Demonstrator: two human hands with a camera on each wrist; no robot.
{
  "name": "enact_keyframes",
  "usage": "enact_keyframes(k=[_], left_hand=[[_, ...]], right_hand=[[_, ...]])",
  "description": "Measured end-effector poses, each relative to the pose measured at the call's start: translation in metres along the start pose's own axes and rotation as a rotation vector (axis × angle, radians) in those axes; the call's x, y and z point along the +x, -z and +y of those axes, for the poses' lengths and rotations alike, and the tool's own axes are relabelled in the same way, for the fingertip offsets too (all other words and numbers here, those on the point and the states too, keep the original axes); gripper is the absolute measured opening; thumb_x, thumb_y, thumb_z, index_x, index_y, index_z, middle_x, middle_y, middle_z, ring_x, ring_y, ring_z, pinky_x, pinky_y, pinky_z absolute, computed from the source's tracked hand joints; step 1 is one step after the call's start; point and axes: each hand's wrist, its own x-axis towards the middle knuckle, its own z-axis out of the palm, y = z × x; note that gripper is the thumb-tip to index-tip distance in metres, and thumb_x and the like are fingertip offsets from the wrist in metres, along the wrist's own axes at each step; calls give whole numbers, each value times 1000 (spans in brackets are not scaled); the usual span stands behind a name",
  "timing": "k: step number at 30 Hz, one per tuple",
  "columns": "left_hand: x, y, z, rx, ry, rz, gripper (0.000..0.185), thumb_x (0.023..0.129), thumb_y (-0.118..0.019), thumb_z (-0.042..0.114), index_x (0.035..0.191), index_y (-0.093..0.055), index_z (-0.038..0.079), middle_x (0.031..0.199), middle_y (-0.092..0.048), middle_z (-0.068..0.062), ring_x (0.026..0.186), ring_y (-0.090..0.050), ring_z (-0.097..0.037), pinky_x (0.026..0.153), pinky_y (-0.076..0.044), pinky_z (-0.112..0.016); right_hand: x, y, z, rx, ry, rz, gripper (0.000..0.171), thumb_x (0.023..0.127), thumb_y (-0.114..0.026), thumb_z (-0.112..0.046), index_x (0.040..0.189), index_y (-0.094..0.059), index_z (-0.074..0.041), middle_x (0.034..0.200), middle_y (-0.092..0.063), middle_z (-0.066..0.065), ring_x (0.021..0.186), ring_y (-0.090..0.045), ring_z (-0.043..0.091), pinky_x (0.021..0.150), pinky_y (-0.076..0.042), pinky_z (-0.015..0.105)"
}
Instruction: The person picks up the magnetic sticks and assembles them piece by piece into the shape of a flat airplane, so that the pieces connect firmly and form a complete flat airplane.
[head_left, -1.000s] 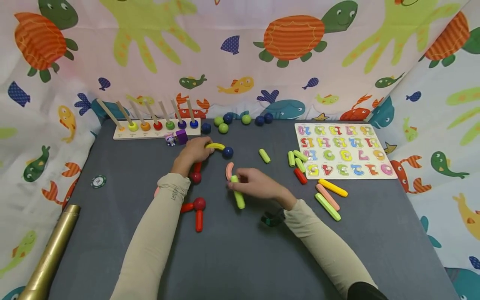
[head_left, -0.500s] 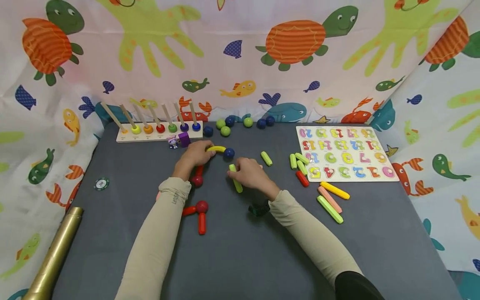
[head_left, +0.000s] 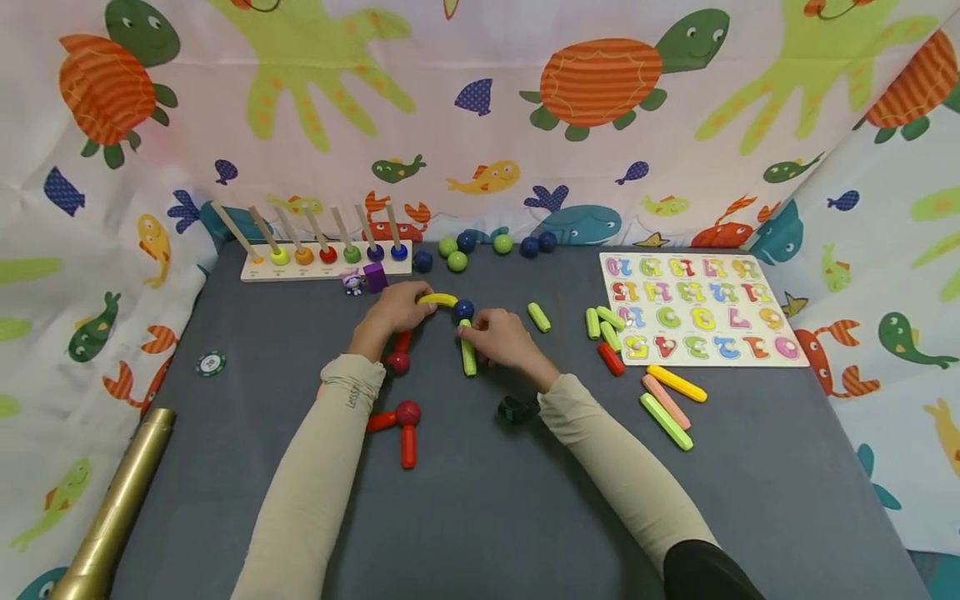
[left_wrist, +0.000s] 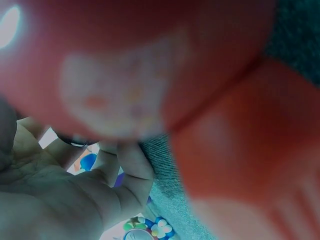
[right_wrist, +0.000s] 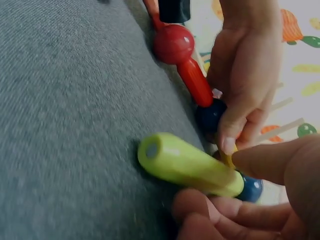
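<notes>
My left hand [head_left: 399, 311] pinches one end of a yellow curved piece [head_left: 437, 299], whose other end meets a dark blue ball [head_left: 462, 310]. My right hand [head_left: 497, 335] grips a light green stick [head_left: 468, 352] by its far end, and that end sits against the blue ball. The right wrist view shows the green stick [right_wrist: 187, 165] between my fingers, the blue ball [right_wrist: 251, 189] behind it, and a red ball [right_wrist: 173, 43] joined to a red stick [right_wrist: 196, 82] under my left hand [right_wrist: 245, 75]. Only a blurred red ball [left_wrist: 125, 65] and my palm show in the left wrist view.
A peg board with coloured rings [head_left: 326, 260] and loose balls [head_left: 457, 261] stand at the back. A number puzzle [head_left: 697, 308] lies right, with coloured sticks [head_left: 667, 392] before it. Red sticks and a red ball [head_left: 407, 414] lie near my left forearm. A gold tube [head_left: 112, 508] lies far left.
My right hand has carried the green stick away from me until its end meets the blue ball. The left hand has stayed on the yellow curved piece.
</notes>
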Motion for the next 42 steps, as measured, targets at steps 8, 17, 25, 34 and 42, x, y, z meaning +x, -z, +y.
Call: enact_keyframes(k=[8, 17, 25, 34, 42], left_hand=[[0, 4, -6, 4, 16, 17, 27, 111, -60, 20, 130, -68, 3, 122, -67, -19, 109, -57, -35, 103, -44, -51], [-2, 3, -8, -18, 38, 16, 27, 112, -59, 22, 129, -66, 3, 123, -66, -19, 107, -57, -34, 101, -45, -50], [-4, 1, -13, -55, 28, 20, 26, 111, -60, 22, 129, -65, 4, 121, -66, -18, 104, -57, -33, 99, -46, -49], [-14, 4, -8, -30, 64, 49, 44, 111, -59, 26, 147, -52, 2, 146, -50, -28, 133, -45, -47, 114, -36, -65], [-30, 0, 0, 51, 35, 59, 47, 110, -61, 28, 151, -51, 5, 149, -48, -26, 141, -42, -48, 115, -30, -72]], right_hand=[[2, 0, -1, 48, 47, -53, 27, 104, -72, -27, 86, -75, -7, 68, -70, 7, 56, -69, 22, 57, -58, 40], [7, -13, -2, 87, 22, 54, 25, 103, -68, -27, 87, -72, -8, 64, -69, 5, 53, -67, 21, 74, -53, 44], [15, -18, -4, 122, -19, 80, 23, 105, -68, -25, 90, -70, -7, 66, -69, 7, 51, -65, 20, 50, -51, 31], [18, -14, -7, 53, -46, 74, 27, 105, -68, -31, 88, -71, -11, 63, -69, 6, 53, -66, 20, 65, -52, 43], [25, 11, -11, -117, 84, 160, 25, 108, -64, -23, 91, -71, -6, 71, -67, 8, 59, -63, 23, 56, -49, 36]])
